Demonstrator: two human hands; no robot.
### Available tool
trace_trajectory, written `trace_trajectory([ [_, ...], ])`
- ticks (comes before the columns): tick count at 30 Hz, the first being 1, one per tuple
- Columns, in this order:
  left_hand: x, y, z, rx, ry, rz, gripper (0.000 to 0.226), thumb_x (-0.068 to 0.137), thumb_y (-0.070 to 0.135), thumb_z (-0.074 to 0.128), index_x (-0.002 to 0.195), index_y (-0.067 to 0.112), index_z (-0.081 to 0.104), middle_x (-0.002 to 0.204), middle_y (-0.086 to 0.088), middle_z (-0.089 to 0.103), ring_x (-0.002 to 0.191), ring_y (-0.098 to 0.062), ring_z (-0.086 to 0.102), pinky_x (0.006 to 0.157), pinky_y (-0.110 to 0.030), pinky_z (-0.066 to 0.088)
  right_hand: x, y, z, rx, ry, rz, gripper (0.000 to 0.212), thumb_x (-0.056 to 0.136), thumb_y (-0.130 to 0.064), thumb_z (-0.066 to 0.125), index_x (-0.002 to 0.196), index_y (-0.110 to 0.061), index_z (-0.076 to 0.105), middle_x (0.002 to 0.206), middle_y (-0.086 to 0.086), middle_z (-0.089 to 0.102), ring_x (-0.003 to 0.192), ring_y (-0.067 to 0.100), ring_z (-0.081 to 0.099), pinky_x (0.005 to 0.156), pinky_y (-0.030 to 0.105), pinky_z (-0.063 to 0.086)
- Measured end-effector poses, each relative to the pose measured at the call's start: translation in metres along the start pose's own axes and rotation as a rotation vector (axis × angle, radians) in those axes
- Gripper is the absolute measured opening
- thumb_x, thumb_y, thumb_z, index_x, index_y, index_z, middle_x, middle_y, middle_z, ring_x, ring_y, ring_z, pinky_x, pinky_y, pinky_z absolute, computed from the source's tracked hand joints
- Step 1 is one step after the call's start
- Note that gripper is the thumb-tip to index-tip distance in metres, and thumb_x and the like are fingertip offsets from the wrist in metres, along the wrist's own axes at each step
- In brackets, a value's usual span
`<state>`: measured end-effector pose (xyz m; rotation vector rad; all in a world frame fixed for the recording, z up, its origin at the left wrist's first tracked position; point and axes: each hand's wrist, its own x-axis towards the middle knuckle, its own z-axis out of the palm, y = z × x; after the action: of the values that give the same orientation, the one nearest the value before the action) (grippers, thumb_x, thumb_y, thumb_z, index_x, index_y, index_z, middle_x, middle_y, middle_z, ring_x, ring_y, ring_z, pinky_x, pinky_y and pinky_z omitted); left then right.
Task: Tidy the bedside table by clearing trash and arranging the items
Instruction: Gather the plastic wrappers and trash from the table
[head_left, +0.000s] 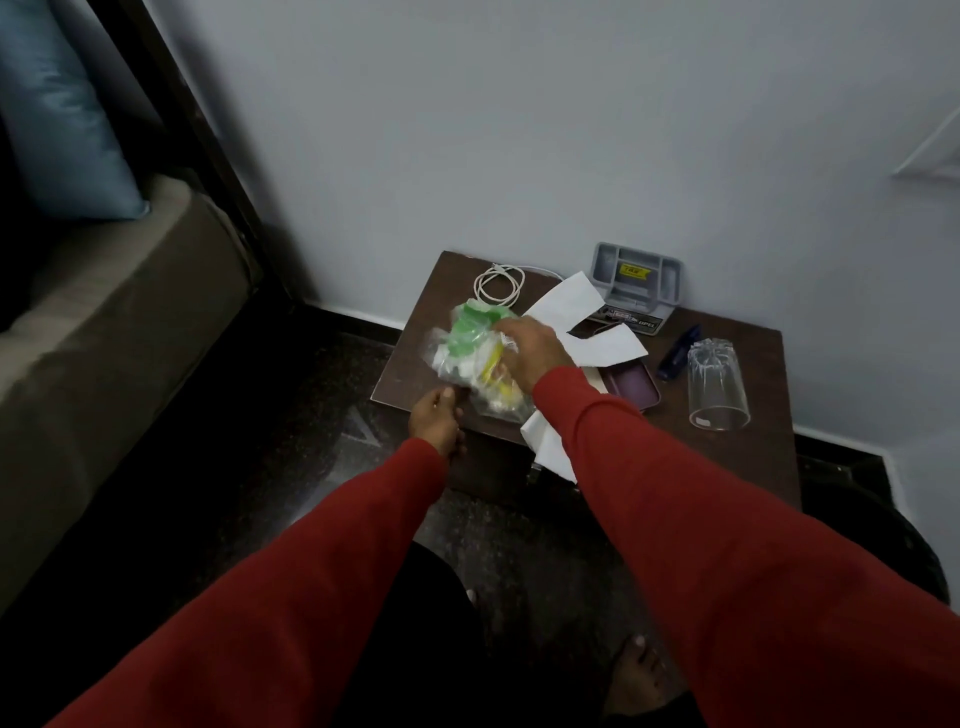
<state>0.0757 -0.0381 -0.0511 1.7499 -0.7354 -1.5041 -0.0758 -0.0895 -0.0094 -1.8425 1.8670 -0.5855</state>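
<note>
Head view: hands (530, 353) grip crinkled green-and-yellow wrapper (470, 358).

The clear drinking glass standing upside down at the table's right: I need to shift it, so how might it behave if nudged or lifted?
The clear drinking glass looks rigid and probably breakable. Standing on its wide rim, it likely slides rather than tips. Its smooth wall may be slippery to grip.
</note>
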Motion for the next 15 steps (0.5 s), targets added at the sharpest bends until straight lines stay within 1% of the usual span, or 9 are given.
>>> trace_trajectory([
  [3,0.005,0.007,-0.012,-0.072,0.137,0.098,0.029,0.107,0.03,0.043,0.121,0.02,0.067,0.068,0.0,0.046,0.035,-0.007,0.037,0.034,-0.016,0.031,0.002,-0.008,-0.016,0.213,0.196,-0.01,0.033,0.085,0.004,0.06,0.115,-0.005,0.068,0.114,0.017,0.064,0.109,0.032,0.059,0.089,0.02,0.038],
  [5,0.006,0.014,-0.019,-0.108,0.179,0.173,0.035,0.107,0.033,0.045,0.121,0.014,0.07,0.067,-0.009,0.048,0.032,-0.004,0.039,0.033,-0.017,0.033,0.002,-0.018,-0.035,0.314,0.259,-0.014,0.03,0.085,0.005,0.061,0.113,-0.003,0.068,0.113,0.016,0.065,0.106,0.028,0.059,0.089,0.019,0.039],
  [6,0.007,0.017,-0.02,-0.129,0.185,0.212,0.039,0.105,0.041,0.047,0.117,0.014,0.072,0.074,-0.022,0.056,0.039,-0.011,0.05,0.039,-0.022,0.042,0.002,-0.025,-0.045,0.363,0.26,0.001,0.03,0.085,0.005,0.061,0.113,-0.004,0.068,0.115,0.014,0.065,0.106,0.024,0.058,0.093,0.022,0.042],
  [7,0.006,0.023,-0.022,-0.14,0.176,0.224,0.044,0.099,0.053,0.049,0.108,0.019,0.075,0.091,-0.031,0.064,0.057,-0.025,0.065,0.052,-0.033,0.054,0.002,-0.03,-0.052,0.41,0.252,0.024,0.03,0.086,0.005,0.062,0.113,-0.005,0.068,0.117,0.011,0.064,0.107,0.02,0.056,0.096,0.026,0.044],
  [8,0.004,0.03,-0.022,-0.146,0.166,0.217,0.051,0.092,0.066,0.047,0.101,0.025,0.076,0.111,-0.03,0.067,0.083,-0.039,0.07,0.07,-0.044,0.059,0.002,-0.036,-0.06,0.449,0.247,0.043,0.031,0.085,0.005,0.063,0.113,-0.007,0.068,0.117,0.008,0.063,0.108,0.018,0.057,0.099,0.03,0.047],
  [9,-0.001,0.038,-0.023,-0.155,0.141,0.196,0.058,0.087,0.075,0.044,0.1,0.029,0.075,0.126,-0.024,0.066,0.101,-0.042,0.068,0.079,-0.046,0.058,0.001,-0.041,-0.067,0.488,0.244,0.052,0.032,0.084,0.004,0.064,0.112,-0.01,0.068,0.117,0.006,0.064,0.109,0.02,0.059,0.098,0.034,0.049],
  [11,-0.025,0.061,-0.023,-0.275,0.022,0.115,0.071,0.085,0.084,0.035,0.115,0.03,0.071,0.144,-0.01,0.056,0.108,-0.029,0.064,0.071,-0.038,0.057,-0.004,-0.051,-0.08,0.624,0.193,0.061,0.033,0.082,0.007,0.063,0.107,-0.014,0.068,0.111,0.008,0.068,0.101,0.028,0.068,0.085,0.042,0.058],
  [13,-0.047,0.079,-0.021,-0.429,-0.179,0.097,0.08,0.084,0.088,0.028,0.126,0.03,0.064,0.142,-0.004,0.057,0.109,-0.026,0.065,0.073,-0.045,0.06,-0.014,-0.059,-0.086,0.798,0.094,0.05,0.032,0.084,0.016,0.058,0.104,-0.009,0.065,0.091,0.006,0.071,0.075,0.021,0.073,0.061,0.033,0.061],
  [15,-0.067,0.096,-0.014,-0.584,-0.355,0.119,0.084,0.088,0.084,0.026,0.128,0.021,0.063,0.134,-0.01,0.065,0.11,-0.031,0.069,0.085,-0.055,0.058,-0.029,-0.072,-0.085,0.922,-0.02,0.028,0.034,0.086,0.02,0.054,0.105,-0.007,0.063,0.077,-0.005,0.072,0.061,0.01,0.07,0.05,0.023,0.056],
])
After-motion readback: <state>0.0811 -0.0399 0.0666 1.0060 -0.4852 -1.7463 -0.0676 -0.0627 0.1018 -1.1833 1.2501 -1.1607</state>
